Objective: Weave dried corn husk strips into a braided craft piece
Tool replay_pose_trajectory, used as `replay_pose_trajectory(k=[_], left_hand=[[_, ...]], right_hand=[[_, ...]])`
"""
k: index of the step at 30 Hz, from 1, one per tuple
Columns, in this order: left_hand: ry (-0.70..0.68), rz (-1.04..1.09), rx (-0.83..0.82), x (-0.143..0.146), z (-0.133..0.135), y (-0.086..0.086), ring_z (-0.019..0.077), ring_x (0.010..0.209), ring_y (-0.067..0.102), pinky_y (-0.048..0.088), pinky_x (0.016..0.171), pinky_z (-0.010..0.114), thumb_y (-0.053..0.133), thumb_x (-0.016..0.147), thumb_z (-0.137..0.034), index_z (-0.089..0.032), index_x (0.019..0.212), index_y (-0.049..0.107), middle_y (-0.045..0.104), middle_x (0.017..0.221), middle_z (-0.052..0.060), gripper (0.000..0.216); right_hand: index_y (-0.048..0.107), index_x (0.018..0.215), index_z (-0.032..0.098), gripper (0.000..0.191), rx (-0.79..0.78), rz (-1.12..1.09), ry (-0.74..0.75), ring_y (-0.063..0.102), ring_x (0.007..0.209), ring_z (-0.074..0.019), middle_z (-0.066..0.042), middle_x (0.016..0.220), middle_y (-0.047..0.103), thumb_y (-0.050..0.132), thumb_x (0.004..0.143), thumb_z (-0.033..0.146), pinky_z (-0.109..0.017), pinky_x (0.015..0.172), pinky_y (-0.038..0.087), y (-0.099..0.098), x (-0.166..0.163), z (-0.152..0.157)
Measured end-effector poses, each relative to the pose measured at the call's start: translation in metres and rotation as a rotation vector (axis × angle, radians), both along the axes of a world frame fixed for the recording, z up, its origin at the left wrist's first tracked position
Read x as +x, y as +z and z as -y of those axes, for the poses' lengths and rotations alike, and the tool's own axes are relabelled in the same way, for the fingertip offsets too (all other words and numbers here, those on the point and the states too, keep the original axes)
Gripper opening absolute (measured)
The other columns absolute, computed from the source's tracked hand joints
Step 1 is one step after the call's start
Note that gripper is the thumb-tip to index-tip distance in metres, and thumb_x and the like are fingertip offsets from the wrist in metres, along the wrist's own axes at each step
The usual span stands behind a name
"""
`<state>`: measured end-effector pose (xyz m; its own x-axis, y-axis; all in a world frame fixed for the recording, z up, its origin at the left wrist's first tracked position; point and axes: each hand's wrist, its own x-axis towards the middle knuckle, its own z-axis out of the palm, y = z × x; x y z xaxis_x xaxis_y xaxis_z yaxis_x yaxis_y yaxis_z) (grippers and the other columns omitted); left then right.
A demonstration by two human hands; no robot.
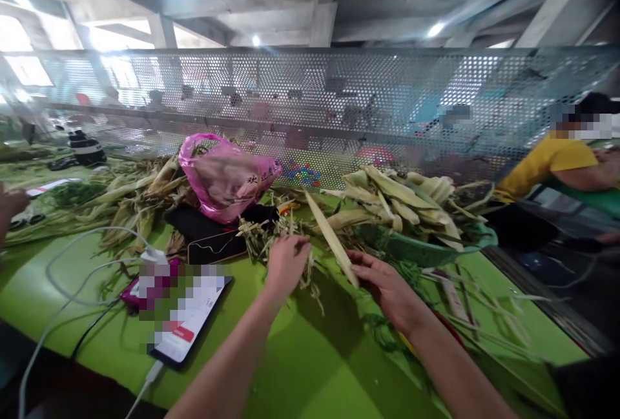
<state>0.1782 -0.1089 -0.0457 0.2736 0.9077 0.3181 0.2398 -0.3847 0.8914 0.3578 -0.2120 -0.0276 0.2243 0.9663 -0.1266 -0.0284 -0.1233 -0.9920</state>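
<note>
My right hand is closed around the lower end of a long pale corn husk leaf, which slants up and to the left. Fingers down, my left hand rests on a loose pile of dry husk strips on the green table; whether it grips any I cannot make out. A green basin heaped with husked corn pieces stands just behind my right hand.
A phone on a white cable lies front left, beside a black phone. Behind sit a pink plastic bag and a husk heap. A perforated metal screen backs the table. A person in yellow sits right.
</note>
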Motion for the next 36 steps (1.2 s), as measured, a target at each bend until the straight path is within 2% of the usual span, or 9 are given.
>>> replay_pose_trajectory(k=[3, 7, 12, 15, 18, 22, 29, 32, 36], left_hand=[[-0.314, 0.240, -0.350, 0.014, 0.017, 0.003, 0.0205, 0.081, 0.061, 0.045, 0.080, 0.033, 0.057, 0.082, -0.036, -0.020, 0.082, 0.072, 0.069, 0.080, 0.007, 0.022], [-0.416, 0.470, -0.528, 0.021, 0.028, 0.005, 0.0164, 0.084, 0.061, 0.045, 0.083, 0.028, 0.066, 0.077, -0.031, -0.018, 0.084, 0.071, 0.069, 0.086, 0.007, 0.015], [-0.284, 0.403, -0.418, 0.021, 0.025, 0.000, 0.0147, 0.071, 0.057, 0.045, 0.073, 0.027, 0.070, 0.071, -0.023, -0.017, 0.074, 0.067, 0.065, 0.075, 0.005, 0.007], [-0.239, 0.355, -0.368, 0.023, 0.024, -0.003, 0.0148, 0.070, 0.055, 0.044, 0.072, 0.028, 0.069, 0.070, -0.017, -0.018, 0.073, 0.063, 0.063, 0.073, 0.004, 0.007], [-0.280, 0.377, -0.410, 0.024, 0.024, -0.004, 0.0157, 0.075, 0.057, 0.045, 0.076, 0.029, 0.064, 0.072, -0.015, -0.017, 0.079, 0.062, 0.064, 0.079, 0.005, 0.007], [-0.352, 0.396, -0.442, 0.024, 0.023, -0.005, 0.0146, 0.080, 0.058, 0.045, 0.081, 0.028, 0.055, 0.073, -0.010, -0.015, 0.085, 0.061, 0.064, 0.084, 0.005, 0.015], [-0.206, 0.255, -0.313, 0.030, 0.028, -0.010, 0.0129, 0.069, 0.054, 0.044, 0.067, 0.024, 0.054, 0.070, -0.010, -0.018, 0.079, 0.054, 0.057, 0.072, 0.000, 0.013], [-0.181, 0.219, -0.282, 0.030, 0.029, -0.011, 0.0134, 0.068, 0.054, 0.044, 0.065, 0.025, 0.055, 0.073, -0.013, -0.018, 0.080, 0.055, 0.057, 0.070, 0.000, 0.009], [-0.197, 0.215, -0.245, 0.029, 0.027, -0.012, 0.0163, 0.074, 0.057, 0.047, 0.071, 0.029, 0.058, 0.076, -0.019, -0.017, 0.083, 0.058, 0.060, 0.074, 0.003, 0.008]], right_hand=[[0.065, 0.105, 0.019, 0.036, 0.065, -0.107, 0.022, 0.064, 0.083, -0.0191, -0.006, 0.099, 0.070, 0.069, 0.073, 0.033, -0.028, 0.072, 0.050, 0.003, -0.007, 0.002], [0.062, 0.110, 0.019, 0.039, 0.074, -0.104, 0.060, 0.064, 0.087, -0.0195, -0.007, 0.104, 0.068, 0.069, 0.075, 0.035, -0.029, 0.074, 0.050, 0.001, -0.015, 0.003], [0.059, 0.106, 0.018, 0.044, 0.117, 0.133, 0.013, 0.063, 0.090, -0.0226, -0.009, 0.102, 0.068, 0.070, 0.073, 0.045, -0.032, 0.076, 0.052, -0.002, -0.023, 0.003], [0.058, 0.101, 0.019, 0.040, 0.146, 0.390, -0.068, 0.064, 0.079, -0.0208, -0.007, 0.096, 0.068, 0.071, 0.072, 0.044, -0.031, 0.070, 0.052, -0.003, -0.024, 0.004], [0.059, 0.094, 0.020, 0.029, 0.157, 0.545, -0.155, 0.063, 0.073, -0.0201, -0.005, 0.085, 0.069, 0.065, 0.078, 0.044, -0.031, 0.068, 0.050, -0.002, -0.024, 0.007], [0.063, 0.081, 0.019, 0.028, 0.169, 0.523, -0.161, 0.064, 0.075, -0.0218, -0.005, 0.078, 0.068, 0.054, 0.084, 0.046, -0.031, 0.071, 0.050, -0.001, -0.024, 0.009], [0.055, 0.104, 0.022, 0.033, 0.235, 0.743, -0.178, 0.061, 0.069, -0.0190, -0.005, 0.088, 0.067, 0.063, 0.078, 0.041, -0.029, 0.064, 0.048, -0.009, -0.032, 0.010], [0.054, 0.102, 0.021, 0.035, 0.219, 0.935, -0.241, 0.061, 0.067, -0.0194, -0.005, 0.088, 0.067, 0.067, 0.072, 0.034, -0.029, 0.061, 0.046, -0.009, -0.035, 0.010], [0.056, 0.095, 0.023, 0.019, 0.214, 1.030, -0.262, 0.063, 0.071, -0.0213, -0.005, 0.086, 0.069, 0.057, 0.079, 0.033, -0.030, 0.064, 0.044, -0.008, -0.036, 0.011]])
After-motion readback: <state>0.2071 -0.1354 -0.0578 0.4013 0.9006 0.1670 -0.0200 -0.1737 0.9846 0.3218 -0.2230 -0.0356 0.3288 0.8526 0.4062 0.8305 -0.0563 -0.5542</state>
